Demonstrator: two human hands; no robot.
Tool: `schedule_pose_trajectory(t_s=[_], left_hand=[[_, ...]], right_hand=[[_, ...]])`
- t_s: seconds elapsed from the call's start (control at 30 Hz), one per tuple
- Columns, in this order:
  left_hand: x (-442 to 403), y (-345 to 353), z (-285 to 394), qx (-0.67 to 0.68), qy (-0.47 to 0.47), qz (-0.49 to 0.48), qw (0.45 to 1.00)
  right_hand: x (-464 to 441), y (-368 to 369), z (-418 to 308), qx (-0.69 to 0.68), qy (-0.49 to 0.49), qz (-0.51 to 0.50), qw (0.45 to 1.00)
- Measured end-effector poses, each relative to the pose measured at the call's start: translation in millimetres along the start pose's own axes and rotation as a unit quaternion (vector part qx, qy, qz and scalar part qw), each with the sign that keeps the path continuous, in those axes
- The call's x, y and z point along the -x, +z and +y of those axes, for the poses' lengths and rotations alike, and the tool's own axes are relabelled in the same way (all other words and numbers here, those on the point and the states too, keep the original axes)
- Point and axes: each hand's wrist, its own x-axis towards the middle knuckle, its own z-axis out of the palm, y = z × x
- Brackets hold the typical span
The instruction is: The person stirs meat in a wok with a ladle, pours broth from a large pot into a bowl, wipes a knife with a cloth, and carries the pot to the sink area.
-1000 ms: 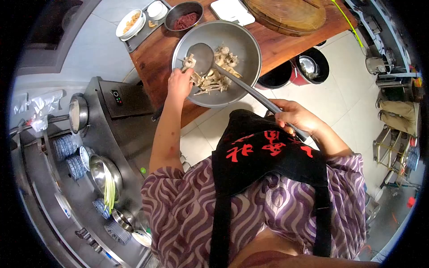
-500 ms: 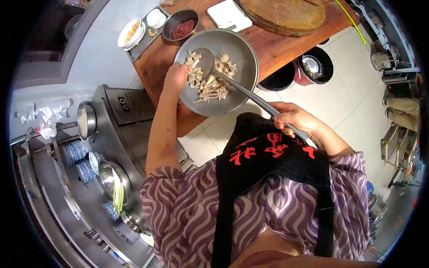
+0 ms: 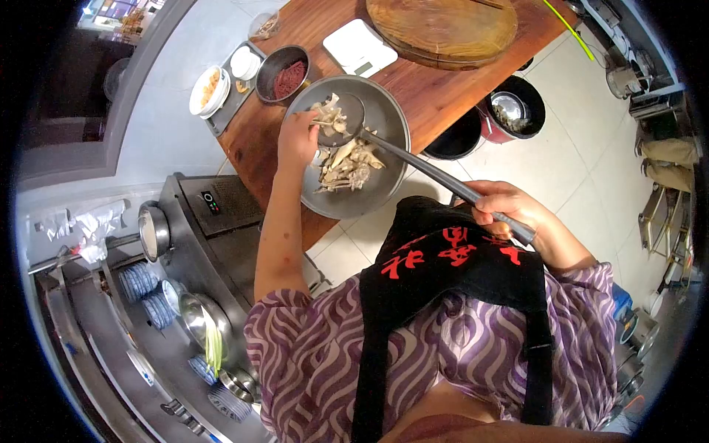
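A wide grey metal bowl (image 3: 399, 125) holds pale, torn mushroom pieces (image 3: 351, 171). My right hand (image 3: 509, 209) is wrapped round the grey handle of a long ladle (image 3: 443, 175). The ladle's round head lies inside the bowl at its upper left and carries more mushroom pieces (image 3: 330, 113). At the ladle's left edge, over the bowl's rim, my left hand (image 3: 298, 140) is closed, with its fingertips on mushroom pieces. Part of the bowl's left rim is hidden behind that hand.
On the wooden table (image 3: 244, 148) stand a pot of dark red shreds (image 3: 288, 77), a white scale (image 3: 360, 46) and a round chopping board (image 3: 443, 29). Bins (image 3: 517, 111) stand on the floor beyond. Stacked plates and a steel bowl with green stalks (image 3: 213, 336) sit at left.
The view has shifted, so the table and bowl appear lower and farther left. The ladle head has risen relative to the bowl, and my left hand has moved up along its edge.
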Motion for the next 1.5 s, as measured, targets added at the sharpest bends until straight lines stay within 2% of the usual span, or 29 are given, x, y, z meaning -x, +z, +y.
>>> schedule_pose_trajectory(t_s=[0.1,0.2,0.3,0.4,0.5,0.63,0.7,0.73,0.8,0.9,0.93,1.03,1.1,1.17,1.2,1.23,1.3,1.33,1.37,1.43,1.5], left_hand=[[-17.3,4.1,26.2,0.026,0.015,-0.028,0.999],[-40.1,-4.9,67.1,-0.017,0.072,-0.002,0.997],[-73.7,-2.3,117.0,0.009,0.089,-0.014,0.996],[-95.1,20.6,149.8,0.042,0.108,0.003,0.993],[-124.2,43.4,190.0,0.095,0.156,0.004,0.983],[-155.2,102.9,218.2,0.128,0.181,-0.053,0.974],[-169.9,130.6,244.9,0.143,0.189,-0.106,0.966],[-178.6,145.2,254.3,0.143,0.182,-0.176,0.957],[-186.4,173.2,279.0,0.153,0.199,-0.193,0.949],[-179.7,172.1,299.2,0.188,0.215,-0.193,0.939],[-174.3,164.5,305.1,0.191,0.203,-0.209,0.938],[-147.2,155.1,294.1,0.192,0.177,-0.250,0.932],[-124.5,139.8,282.1,0.190,0.148,-0.276,0.931],[-102.5,130.9,258.1,0.191,0.115,-0.278,0.935],[-91.0,119.2,245.1,0.193,0.091,-0.276,0.937],[-76.8,104.9,229.3,0.191,0.063,-0.273,0.941],[-42.3,77.4,195.2,0.197,0.062,-0.196,0.959],[-29.1,62.0,187.2,0.164,0.025,-0.178,0.970],[-14.6,45.1,177.9,0.135,-0.008,-0.160,0.978],[23.6,22.9,142.3,0.103,-0.103,-0.100,0.984],[56.5,-3.7,121.9,0.091,-0.197,-0.013,0.976]], right_hand=[[21.2,-14.8,-3.8,-0.022,0.000,-0.003,1.000],[63.5,-11.2,-3.2,-0.013,-0.016,0.034,0.999],[99.4,-27.2,-2.7,-0.035,-0.029,0.030,0.999],[131.4,-36.5,-5.2,-0.058,-0.049,0.087,0.993],[164.9,-56.2,-5.5,-0.095,-0.091,0.093,0.987],[183.5,-82.4,6.3,-0.138,-0.135,0.132,0.972],[190.3,-102.5,15.3,-0.153,-0.168,0.154,0.962],[192.7,-113.4,18.6,-0.159,-0.184,0.165,0.956],[199.0,-138.7,21.1,-0.165,-0.204,0.179,0.948],[198.5,-161.8,17.1,-0.119,-0.188,0.263,0.939],[195.8,-172.5,10.9,-0.055,-0.175,0.321,0.929],[161.9,-219.1,-8.3,0.082,-0.136,0.390,0.907],[124.6,-256.0,-13.7,0.186,-0.109,0.439,0.872],[75.5,-310.7,-14.0,0.388,-0.043,0.484,0.783],[55.3,-325.3,-15.0,0.529,-0.025,0.518,0.672],[34.6,-370.5,-4.3,0.637,0.014,0.523,0.566],[26.9,-345.1,-17.6,0.636,0.097,0.538,0.544],[25.9,-343.1,-23.9,0.634,0.099,0.539,0.545],[24.4,-340.9,-18.9,0.584,0.035,0.565,0.582],[28.7,-343.7,-7.8,0.415,-0.092,0.556,0.714],[41.8,-328.3,8.7,0.309,-0.143,0.547,0.765]])
